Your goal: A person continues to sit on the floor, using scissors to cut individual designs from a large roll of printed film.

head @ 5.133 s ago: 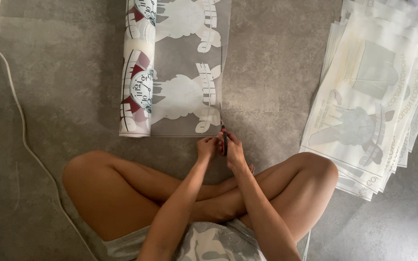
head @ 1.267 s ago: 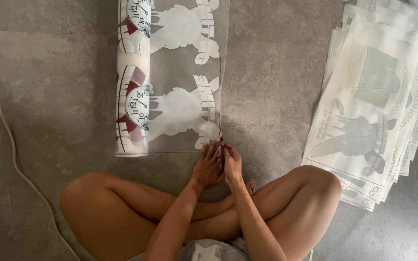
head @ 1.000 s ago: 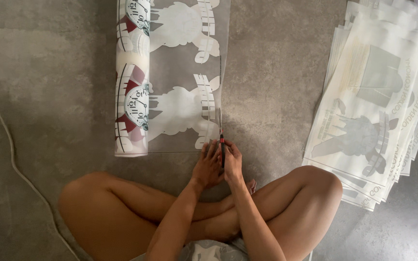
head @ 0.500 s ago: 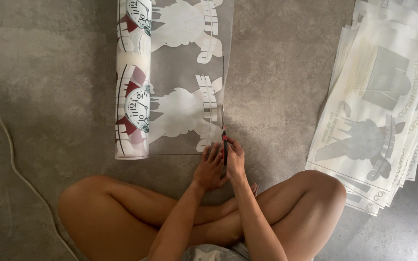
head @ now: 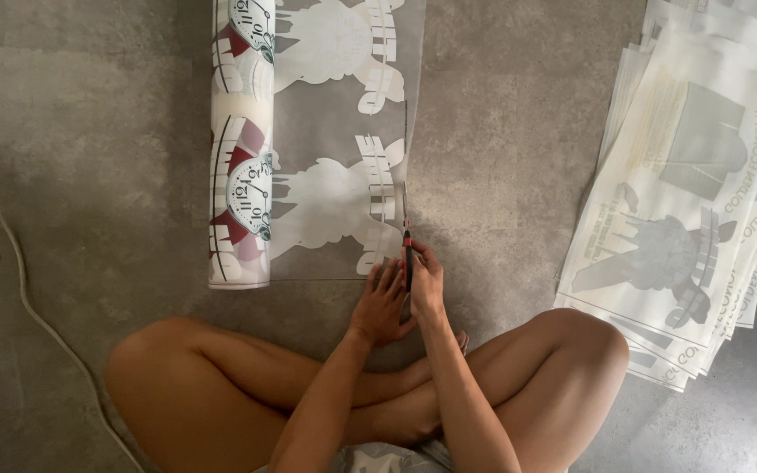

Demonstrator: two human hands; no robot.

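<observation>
- The right hand (head: 428,285) has its fingers (head: 420,263) clenched around a slim red and black cutter (head: 408,254), whose tip rests on the right edge of the clear film sheet (head: 343,123).
- The left hand (head: 382,302) lies just beside it, fingers released and spread flat on the near right corner of the sheet.
- The sheet lies unrolled on the grey floor (head: 89,158); it carries pale white figure prints, one above the other, each with striped leaf shapes on its right side.
- Along the sheet's left edge sits the rest of the roll (head: 240,166), a white tube printed with round clock faces and dark red patches.
- The person's bare crossed legs (head: 221,385) frame the near edge of the floor below the hands.
- Well apart on the right, a fanned stack of cut sheets (head: 694,193) shows grey figures and lettering.
- A thin white cable (head: 19,280) curves along the floor's left side.
</observation>
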